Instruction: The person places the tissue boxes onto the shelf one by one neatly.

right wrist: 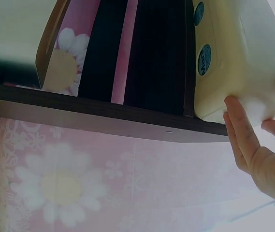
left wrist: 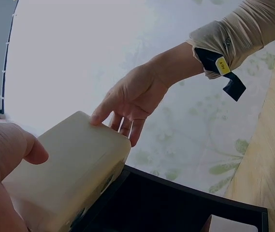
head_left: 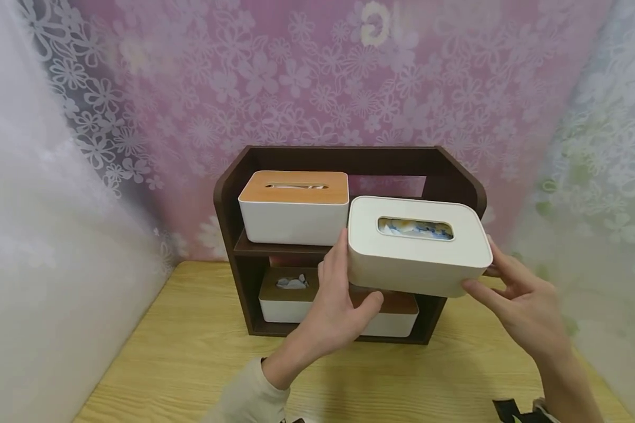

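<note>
A white tissue box [head_left: 418, 273] with an oblong slot in its lid is held between my two hands, in front of the right half of a dark brown two-tier shelf [head_left: 233, 252]. At its left end my left hand [head_left: 336, 299] grips it, fingers along the side and thumb low at the front. The right hand [head_left: 526, 296] holds the opposite end, thumb on the front corner and fingers behind. Colourful tissue packaging [head_left: 415, 228] shows through the slot. Round dark stickers [right wrist: 204, 60] on the box appear in the right wrist view.
A white tissue box with an orange wooden lid [head_left: 296, 220] stands on the upper left tier. Below it sits one with an olive-brown lid [head_left: 283, 310], beside a brown-lidded box [head_left: 388, 325] partly hidden by my left hand. The shelf stands on a wooden table [head_left: 185, 329] before a floral curtain [head_left: 307, 76].
</note>
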`<state>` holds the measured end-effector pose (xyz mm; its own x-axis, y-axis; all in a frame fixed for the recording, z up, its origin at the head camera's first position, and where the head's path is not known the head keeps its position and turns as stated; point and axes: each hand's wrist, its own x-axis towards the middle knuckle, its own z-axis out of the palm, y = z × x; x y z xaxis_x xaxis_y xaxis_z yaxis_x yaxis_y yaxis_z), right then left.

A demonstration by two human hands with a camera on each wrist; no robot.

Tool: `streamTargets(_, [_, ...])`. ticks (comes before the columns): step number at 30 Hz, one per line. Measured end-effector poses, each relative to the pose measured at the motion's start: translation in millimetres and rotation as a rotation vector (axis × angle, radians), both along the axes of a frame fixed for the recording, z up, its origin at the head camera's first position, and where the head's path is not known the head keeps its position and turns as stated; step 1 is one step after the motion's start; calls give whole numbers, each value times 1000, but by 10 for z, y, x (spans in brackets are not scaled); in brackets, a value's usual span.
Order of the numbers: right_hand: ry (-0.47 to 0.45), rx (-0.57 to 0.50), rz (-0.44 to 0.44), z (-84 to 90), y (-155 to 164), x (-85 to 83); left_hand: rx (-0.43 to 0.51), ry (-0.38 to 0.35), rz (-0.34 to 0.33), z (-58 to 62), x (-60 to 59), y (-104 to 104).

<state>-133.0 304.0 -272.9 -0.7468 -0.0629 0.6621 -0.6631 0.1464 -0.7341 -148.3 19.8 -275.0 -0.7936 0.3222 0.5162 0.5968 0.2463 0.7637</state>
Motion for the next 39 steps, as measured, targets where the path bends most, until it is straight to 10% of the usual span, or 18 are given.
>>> streamTargets(14, [-9, 132, -269, 66, -60, -113, -31, -29, 12, -2, -77, -29])
streamTargets(22, [35, 37, -220, 65, -123, -248, -34, 45, 12, -40, -171, -51])
streamTargets(32, [86, 46, -474, 21, -239, -299, -210, 470, 228, -241, -171, 4])
streamTargets(39, [213, -57, -516, -83, -330, -370, -264, 545, 279, -281, -208, 46])
